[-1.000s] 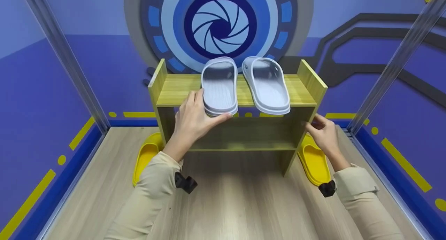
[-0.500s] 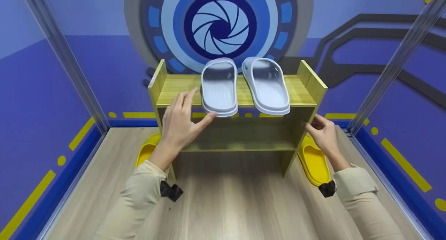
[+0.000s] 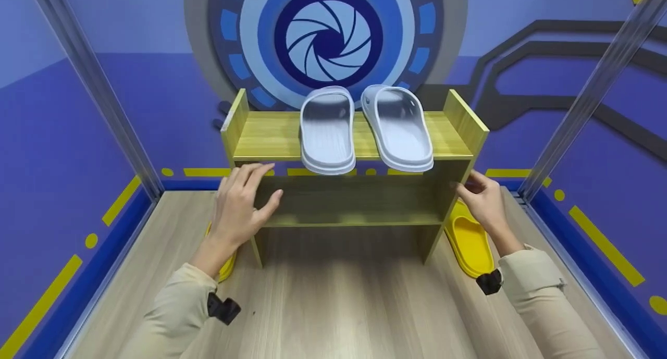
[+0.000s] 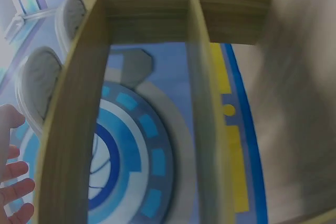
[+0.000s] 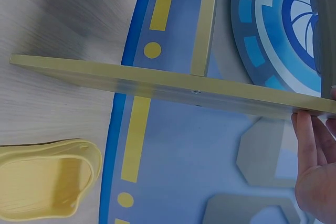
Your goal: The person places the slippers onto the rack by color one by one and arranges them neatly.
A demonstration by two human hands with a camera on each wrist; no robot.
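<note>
Two light grey clogs, one on the left (image 3: 328, 135) and one on the right (image 3: 401, 132), lie side by side on the top board of a small wooden shoe rack (image 3: 271, 132). Their heels stick out past its front edge. My left hand (image 3: 237, 208) is in front of the rack's left side, fingers spread and holding nothing. With thumb and fingers, my right hand (image 3: 484, 200) pinches the front edge of the right side panel (image 5: 173, 85). The fingers lie against the panel's outer face in the right wrist view.
A yellow clog (image 3: 471, 247) stands on the wood-look floor right of the rack. Another yellow clog (image 3: 227, 268) at the left is mostly behind my left hand and wrist. A blue patterned wall (image 3: 172, 124) rises behind; metal posts (image 3: 104, 98) stand at the corners.
My left hand has let go of the left grey clog and moved left and down, away from it. The right hand stays on the rack's side panel. Both grey clogs keep their places.
</note>
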